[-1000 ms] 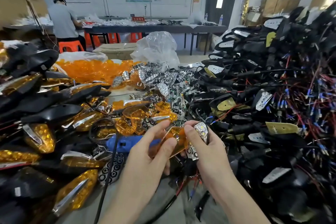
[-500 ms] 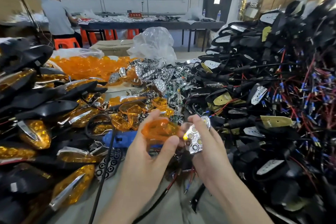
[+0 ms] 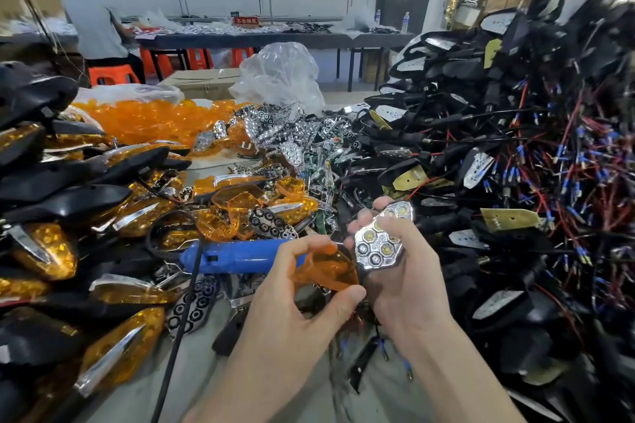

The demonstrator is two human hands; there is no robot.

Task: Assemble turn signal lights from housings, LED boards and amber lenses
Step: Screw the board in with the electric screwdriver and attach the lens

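My left hand point(image 3: 295, 306) pinches an amber lens point(image 3: 326, 268) between thumb and fingers, just left of the chrome reflector. My right hand point(image 3: 402, 275) grips a housing with a chrome honeycomb reflector point(image 3: 378, 244) facing up, its wires hanging below the palm. The lens edge lies against the reflector's lower left corner. Loose amber lenses point(image 3: 240, 213) and chrome reflectors point(image 3: 275, 134) are heaped behind my hands.
A blue power screwdriver point(image 3: 237, 256) with a black cable lies on the table left of the hands. Finished amber lights point(image 3: 113, 354) pile at the left, wired black housings point(image 3: 515, 154) tower at the right. A clear bag point(image 3: 281, 75) and a person at a far bench stand behind.
Both hands dropped slightly toward me. The lens tilted and moved down against the reflector's lower left edge, while the right hand turned the reflector more face up.
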